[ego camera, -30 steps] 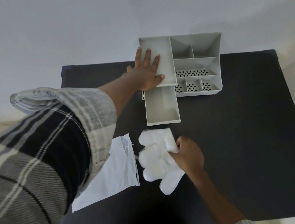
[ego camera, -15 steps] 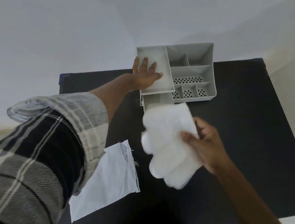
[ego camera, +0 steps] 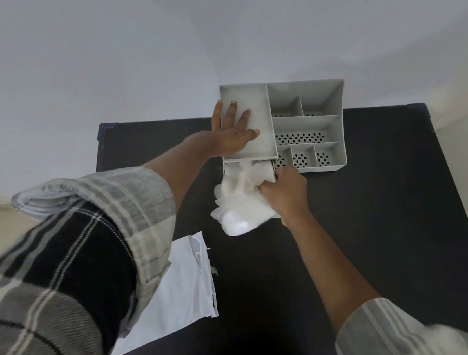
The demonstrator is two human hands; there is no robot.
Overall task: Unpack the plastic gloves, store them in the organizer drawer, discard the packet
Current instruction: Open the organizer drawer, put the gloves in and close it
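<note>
A grey plastic organizer (ego camera: pixel 308 122) stands at the far edge of the black table. Its drawer (ego camera: pixel 227 168) is pulled out toward me under the left compartment. My left hand (ego camera: pixel 233 131) lies flat, fingers spread, on the organizer's left top compartment. My right hand (ego camera: pixel 286 193) grips a bunch of white translucent plastic gloves (ego camera: pixel 242 203). The far part of the bunch lies in the drawer and the near part hangs over its front edge. The torn white packet (ego camera: pixel 176 296) lies flat on the table near my left sleeve.
The black table (ego camera: pixel 394 216) stretches right and toward me. A pale wall rises directly behind the organizer. The organizer's right side has several small perforated compartments (ego camera: pixel 300 138).
My right hand lifted the gloves off the table, carried them forward and lowered them into the open drawer. My left hand stayed on the organizer. The packet has not moved.
</note>
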